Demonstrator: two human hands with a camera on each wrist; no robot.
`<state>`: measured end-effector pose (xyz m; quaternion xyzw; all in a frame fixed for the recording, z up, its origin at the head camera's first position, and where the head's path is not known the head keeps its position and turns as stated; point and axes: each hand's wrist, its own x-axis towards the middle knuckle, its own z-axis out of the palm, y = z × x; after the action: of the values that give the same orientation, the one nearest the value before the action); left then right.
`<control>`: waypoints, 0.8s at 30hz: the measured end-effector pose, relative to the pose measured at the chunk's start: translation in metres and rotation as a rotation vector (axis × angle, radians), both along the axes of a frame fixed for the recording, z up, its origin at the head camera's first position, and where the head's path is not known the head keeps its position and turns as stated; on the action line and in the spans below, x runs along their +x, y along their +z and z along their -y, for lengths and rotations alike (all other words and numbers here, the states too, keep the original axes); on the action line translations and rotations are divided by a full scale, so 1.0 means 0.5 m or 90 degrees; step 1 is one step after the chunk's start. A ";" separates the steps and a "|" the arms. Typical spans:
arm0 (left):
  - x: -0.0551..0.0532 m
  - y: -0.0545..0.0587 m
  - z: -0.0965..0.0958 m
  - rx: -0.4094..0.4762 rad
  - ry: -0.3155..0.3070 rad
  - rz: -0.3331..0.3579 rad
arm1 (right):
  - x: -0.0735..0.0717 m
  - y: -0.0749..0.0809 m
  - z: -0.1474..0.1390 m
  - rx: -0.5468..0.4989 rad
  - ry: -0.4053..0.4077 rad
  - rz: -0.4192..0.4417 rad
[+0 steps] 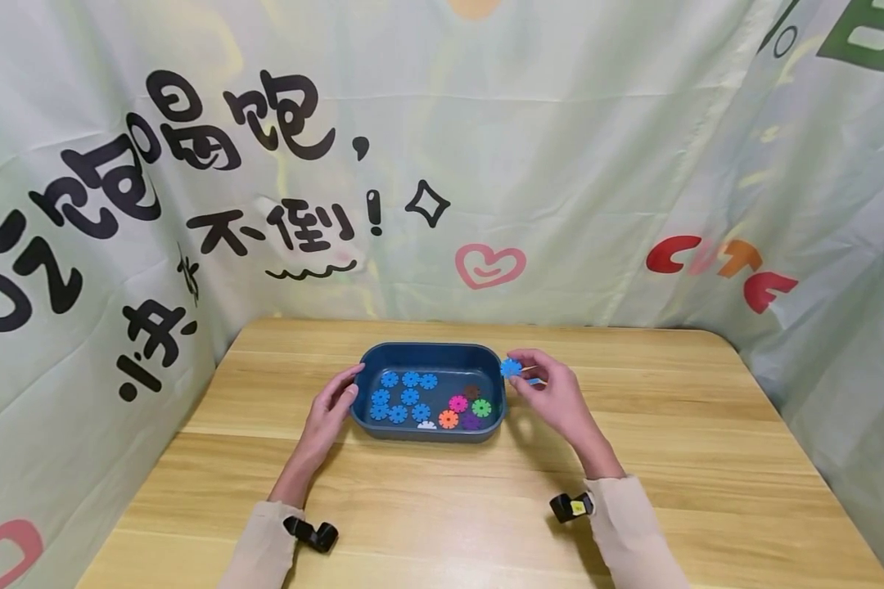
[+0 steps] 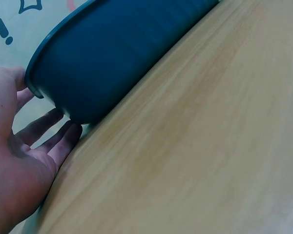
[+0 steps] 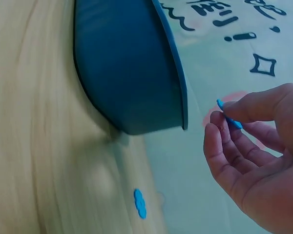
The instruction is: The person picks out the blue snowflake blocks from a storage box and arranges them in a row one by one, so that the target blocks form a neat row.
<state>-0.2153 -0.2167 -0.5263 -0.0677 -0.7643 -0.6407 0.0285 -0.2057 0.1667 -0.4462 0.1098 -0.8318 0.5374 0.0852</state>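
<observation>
A dark blue plastic basin [image 1: 427, 435] stands on the table with several small snowflake-shaped discs inside. Blue discs [image 1: 409, 397] gather on its left side. At the right lie a pink disc [image 1: 458, 403], a green disc [image 1: 482, 407], an orange disc [image 1: 448, 420] and a few others. My left hand [image 1: 331, 409] holds the basin's left end, thumb at the rim and fingertips against the outer wall [image 2: 102, 63]. Just off the right rim, my right hand [image 1: 556, 393] pinches a blue snowflake disc [image 1: 511, 367] between thumb and fingers, edge-on in the right wrist view.
Another blue disc [image 3: 139, 204] lies on the wooden table [image 1: 670, 425] outside the basin's right end. A printed cloth curtain [image 1: 560, 164] hangs behind the table and along its sides. Each wrist carries a small black camera [image 1: 311, 533].
</observation>
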 end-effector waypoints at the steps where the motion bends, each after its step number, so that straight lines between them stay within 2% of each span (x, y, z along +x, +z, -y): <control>1: 0.000 0.001 0.000 0.000 0.001 0.000 | -0.001 -0.001 -0.005 -0.001 -0.003 0.001; 7: 0.001 0.000 0.002 -0.010 0.004 0.001 | -0.006 -0.009 -0.033 -0.001 -0.028 0.009; 20: 0.001 0.000 0.002 -0.006 0.004 0.005 | -0.022 -0.044 -0.086 0.078 -0.079 0.013; 21: 0.004 0.009 0.000 -0.006 0.002 0.009 | -0.023 -0.048 -0.090 0.085 -0.082 0.015; 24: 0.003 0.009 0.001 -0.004 -0.004 0.007 | -0.025 -0.056 -0.104 0.102 -0.091 0.022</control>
<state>-0.2137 -0.2171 -0.5220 -0.0665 -0.7664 -0.6386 0.0221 -0.2180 0.2186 -0.4742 0.0476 -0.8793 0.4633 0.0997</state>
